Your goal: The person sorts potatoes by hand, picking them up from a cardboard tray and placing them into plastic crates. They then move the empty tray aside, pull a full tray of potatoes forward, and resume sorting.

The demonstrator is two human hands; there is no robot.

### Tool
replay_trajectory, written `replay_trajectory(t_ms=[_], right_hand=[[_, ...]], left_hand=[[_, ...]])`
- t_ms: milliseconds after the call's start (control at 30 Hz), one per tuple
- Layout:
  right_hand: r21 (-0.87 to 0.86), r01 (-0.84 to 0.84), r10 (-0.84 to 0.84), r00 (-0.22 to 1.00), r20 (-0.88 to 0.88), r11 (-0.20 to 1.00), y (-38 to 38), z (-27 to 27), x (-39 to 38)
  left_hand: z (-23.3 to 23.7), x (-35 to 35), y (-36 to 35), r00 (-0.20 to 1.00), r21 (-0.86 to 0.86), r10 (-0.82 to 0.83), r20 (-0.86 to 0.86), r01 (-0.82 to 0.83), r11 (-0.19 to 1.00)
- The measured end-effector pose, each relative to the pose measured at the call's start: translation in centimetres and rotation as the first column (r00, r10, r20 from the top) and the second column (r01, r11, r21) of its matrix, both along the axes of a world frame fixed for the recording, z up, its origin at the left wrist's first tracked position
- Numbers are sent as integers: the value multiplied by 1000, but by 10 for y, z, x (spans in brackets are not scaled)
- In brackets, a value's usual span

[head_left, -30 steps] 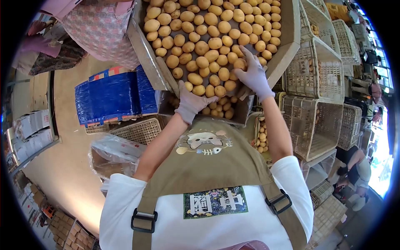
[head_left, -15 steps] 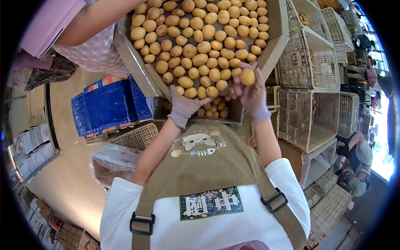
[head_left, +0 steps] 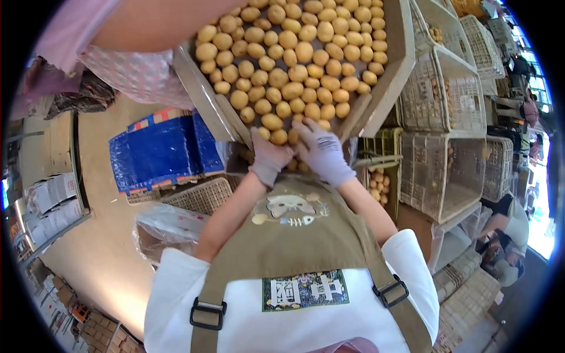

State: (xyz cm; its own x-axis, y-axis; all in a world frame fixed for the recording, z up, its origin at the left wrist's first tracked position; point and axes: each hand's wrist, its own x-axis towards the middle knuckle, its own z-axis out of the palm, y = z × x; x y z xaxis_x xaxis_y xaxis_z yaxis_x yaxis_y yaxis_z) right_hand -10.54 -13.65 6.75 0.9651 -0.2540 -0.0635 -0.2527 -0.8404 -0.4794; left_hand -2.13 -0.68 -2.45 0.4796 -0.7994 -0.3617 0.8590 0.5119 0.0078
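Note:
Many small yellow potatoes [head_left: 292, 90] lie in a single layer on a sorting table with a raised grey-brown rim [head_left: 385, 88]. At the table's narrow near end, my gloved left hand [head_left: 271, 157] rests by the nearest potatoes, thumb and fingers apart. Close beside it on the right, my gloved right hand [head_left: 322, 154] reaches over the same end, its fingers stretched onto the potatoes. Neither hand visibly grips one. Below the hands, partly covered by them, more potatoes sit in a box [head_left: 235, 167] against my apron.
White plastic crates [head_left: 441, 176] are stacked to the right, some with potatoes. A yellow-green crate [head_left: 388, 167] holding potatoes stands nearer. Left are a blue covered stack [head_left: 154, 154] and a plastic-lined box [head_left: 168, 229]. Another person's arm [head_left: 159, 26] extends over the upper left.
My right hand has released the potato it held and swung left and down to the table's near end. A round yellowish thing now shows by the right-hand crates. The view has shifted slightly.

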Motion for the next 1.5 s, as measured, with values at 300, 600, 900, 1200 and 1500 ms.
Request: replay_trajectory(t_ms=[300,600,900,1200,1500], right_hand=[[-233,-237,109,883,-456,943,6,-22,32],[192,-101,51,966,252,976,-26,7,-6],[-265,343,-311,938,156,901,-88,38,-145],[-223,70,-22,977,211,972,-58,0,29],[82,63,-59,997,-49,995,-72,-4,81]], left_hand=[[-12,-2,0,960,203,24,-280,35,978],[-18,-2,4,998,135,-24,-50,30,990],[-34,7,3,902,-372,-79,-425,-94,924],[1,5,5,988,186,-71,137,45,982],[13,7,3,994,97,-32,-101,42,994]])
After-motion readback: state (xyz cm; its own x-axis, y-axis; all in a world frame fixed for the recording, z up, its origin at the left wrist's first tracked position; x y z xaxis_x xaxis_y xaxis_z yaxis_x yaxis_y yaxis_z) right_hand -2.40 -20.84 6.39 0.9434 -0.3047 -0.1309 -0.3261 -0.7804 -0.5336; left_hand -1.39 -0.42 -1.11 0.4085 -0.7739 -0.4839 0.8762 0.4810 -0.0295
